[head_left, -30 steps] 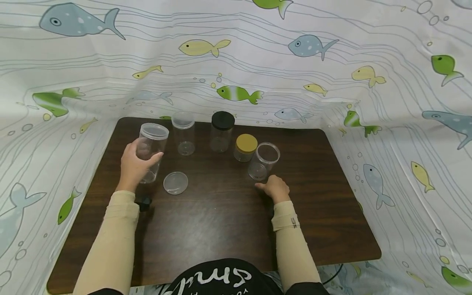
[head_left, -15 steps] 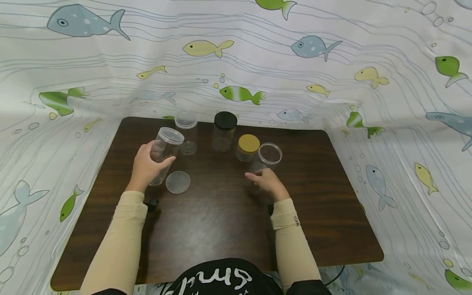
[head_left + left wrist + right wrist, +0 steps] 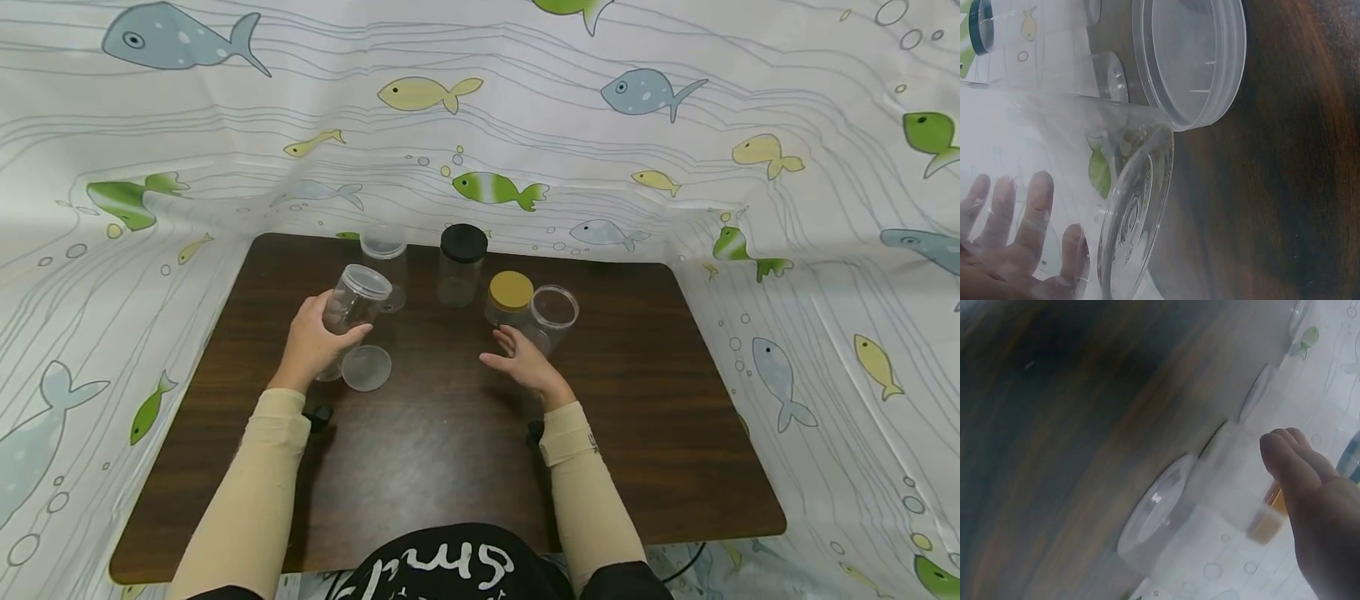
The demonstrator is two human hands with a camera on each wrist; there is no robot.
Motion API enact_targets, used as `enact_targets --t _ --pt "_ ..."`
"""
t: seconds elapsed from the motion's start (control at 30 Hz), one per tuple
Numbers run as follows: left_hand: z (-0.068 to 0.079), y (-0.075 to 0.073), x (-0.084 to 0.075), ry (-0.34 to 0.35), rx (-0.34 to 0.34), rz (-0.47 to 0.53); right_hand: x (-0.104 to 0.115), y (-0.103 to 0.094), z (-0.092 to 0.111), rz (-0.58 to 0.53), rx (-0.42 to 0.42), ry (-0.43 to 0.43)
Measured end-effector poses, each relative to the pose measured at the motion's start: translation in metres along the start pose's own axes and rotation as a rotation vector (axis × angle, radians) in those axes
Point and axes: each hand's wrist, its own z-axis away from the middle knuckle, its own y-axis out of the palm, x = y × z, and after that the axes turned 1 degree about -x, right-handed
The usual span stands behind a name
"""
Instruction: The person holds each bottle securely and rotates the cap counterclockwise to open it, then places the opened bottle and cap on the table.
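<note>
My left hand (image 3: 309, 343) grips a tall clear plastic jar (image 3: 354, 302) with a translucent lid, tilted, near the table's left side. Its moulded base (image 3: 1132, 212) shows in the left wrist view, close beside a loose translucent lid (image 3: 367, 368) lying on the table. Fingers of that hand show through the clear wall. My right hand (image 3: 528, 367), fingers loosely spread, holds nothing. It is just in front of a lidless clear jar (image 3: 553, 321), partly covering it, and near a short jar with a yellow lid (image 3: 511, 292).
Along the back of the brown table (image 3: 637, 417) stand a clear jar with a translucent lid (image 3: 384, 242) and a jar with a black lid (image 3: 463, 243). A fish-patterned sheet (image 3: 547, 133) rises behind and at both sides.
My left hand has carried the tall jar to the right, toward the loose lid, tilting it. The right hand has lifted, moved left and spread its fingers in front of the lidless jar.
</note>
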Motion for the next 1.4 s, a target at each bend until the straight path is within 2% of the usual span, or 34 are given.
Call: enact_targets --t 0.37,0.63,1.0,1.4 --pt "0.001 0.002 -0.005 -0.009 0.034 -0.004 0.021 0.027 -0.017 -0.141 -0.017 -0.041" --pt "0.004 0.005 -0.006 0.012 0.105 -0.018 0.027 0.039 -0.022 -0.168 -0.023 -0.058" --pt "0.009 0.014 -0.014 0.033 0.158 0.011 0.036 0.047 -0.026 -0.17 -0.001 -0.107" --pt "0.012 0.023 -0.018 0.034 0.174 0.023 0.06 0.067 -0.031 -0.151 -0.005 -0.178"
